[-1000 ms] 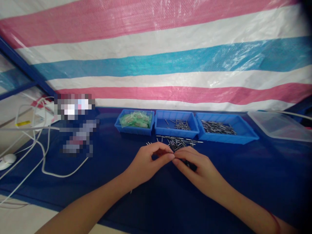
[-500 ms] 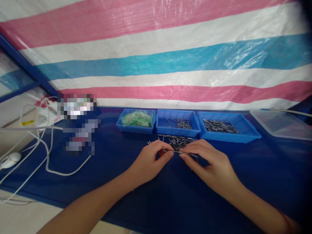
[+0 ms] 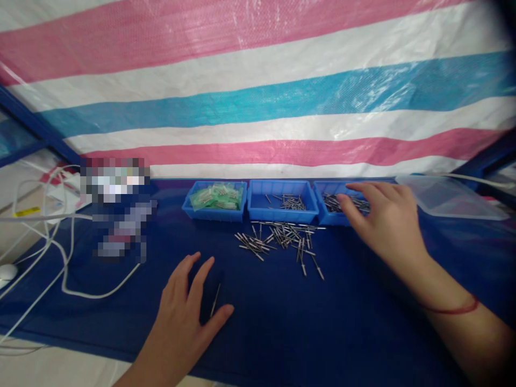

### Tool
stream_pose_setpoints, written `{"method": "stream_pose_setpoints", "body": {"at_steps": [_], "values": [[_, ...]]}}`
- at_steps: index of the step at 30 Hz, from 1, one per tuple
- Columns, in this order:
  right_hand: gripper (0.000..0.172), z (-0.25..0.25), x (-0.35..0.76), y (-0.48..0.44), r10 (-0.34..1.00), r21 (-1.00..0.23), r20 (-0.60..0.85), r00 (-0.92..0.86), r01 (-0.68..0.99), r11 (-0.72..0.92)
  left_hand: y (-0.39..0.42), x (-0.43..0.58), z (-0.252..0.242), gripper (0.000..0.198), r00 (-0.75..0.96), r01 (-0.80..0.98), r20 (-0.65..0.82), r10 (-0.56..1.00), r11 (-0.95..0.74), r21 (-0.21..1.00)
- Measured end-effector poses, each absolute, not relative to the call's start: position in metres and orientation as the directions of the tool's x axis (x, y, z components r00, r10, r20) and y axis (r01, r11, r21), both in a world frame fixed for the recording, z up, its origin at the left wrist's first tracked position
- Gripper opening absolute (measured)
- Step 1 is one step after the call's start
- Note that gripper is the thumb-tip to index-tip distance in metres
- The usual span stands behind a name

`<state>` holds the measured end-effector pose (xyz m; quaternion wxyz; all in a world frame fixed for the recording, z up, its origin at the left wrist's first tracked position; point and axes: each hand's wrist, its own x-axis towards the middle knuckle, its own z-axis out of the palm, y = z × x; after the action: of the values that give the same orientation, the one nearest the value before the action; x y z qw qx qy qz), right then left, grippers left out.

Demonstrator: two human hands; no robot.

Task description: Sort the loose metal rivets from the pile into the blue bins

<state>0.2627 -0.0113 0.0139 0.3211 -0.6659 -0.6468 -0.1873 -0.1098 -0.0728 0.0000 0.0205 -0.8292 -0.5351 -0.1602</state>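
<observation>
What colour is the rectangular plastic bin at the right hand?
Blue; the rectangular plastic bin shows best in the head view, partly behind the right hand.

1. My one camera sits up on my head. It looks forward and down at the blue surface (image 3: pixel 282 312).
2. My left fingers (image 3: pixel 220 317) are close to it, low in the view. My right fingers (image 3: pixel 352 211) are farther out, on the right.
3. Three blue boxes (image 3: pixel 282 216) sit farther off, near the middle.
4. The striped sheet (image 3: pixel 258 107) stands behind and fills the top.
5. The left edge cuts off a white mouse (image 3: pixel 7 274).
</observation>
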Motion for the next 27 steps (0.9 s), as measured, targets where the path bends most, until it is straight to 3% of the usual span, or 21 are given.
{"method": "stream_pose_setpoints", "body": {"at_steps": [3,6,9,12,17,22,27], "values": [[0.028,0.02,0.235,-0.031,0.749,-0.255,0.662,0.001,0.941,0.224,-0.065,-0.105,-0.013,0.075,0.399,0.903,0.221,0.89,-0.424,0.075],[0.045,0.01,0.206,-0.06,0.811,-0.331,0.582,-0.056,0.895,0.299,-0.043,-0.091,-0.01,0.074,0.449,0.885,0.14,0.883,-0.461,0.067],[0.071,-0.015,0.189,-0.08,0.878,-0.263,0.455,-0.151,0.919,0.294,-0.026,-0.075,-0.005,0.068,0.533,0.839,0.084,0.842,-0.539,0.076],[0.079,-0.036,0.183,-0.085,0.918,-0.2,0.359,-0.166,0.948,0.249,-0.022,-0.058,-0.005,0.066,0.594,0.796,0.071,0.801,-0.598,0.09],[0.067,-0.041,0.175,-0.076,0.907,-0.147,0.346,-0.241,0.941,0.306,-0.022,-0.032,-0.008,0.061,0.674,0.721,0.1,0.732,-0.681,0.128],[0.04,-0.027,0.17,-0.059,0.879,-0.105,0.383,-0.284,0.932,0.347,-0.017,-0.008,-0.01,0.051,0.643,0.721,0.213,0.735,-0.675,0.153],[0.023,-0.003,0.168,-0.034,0.905,-0.041,0.235,-0.354,0.927,0.373,-0.014,0.002,-0.012,0.045,0.583,0.753,0.261,0.769,-0.632,0.181]]}}
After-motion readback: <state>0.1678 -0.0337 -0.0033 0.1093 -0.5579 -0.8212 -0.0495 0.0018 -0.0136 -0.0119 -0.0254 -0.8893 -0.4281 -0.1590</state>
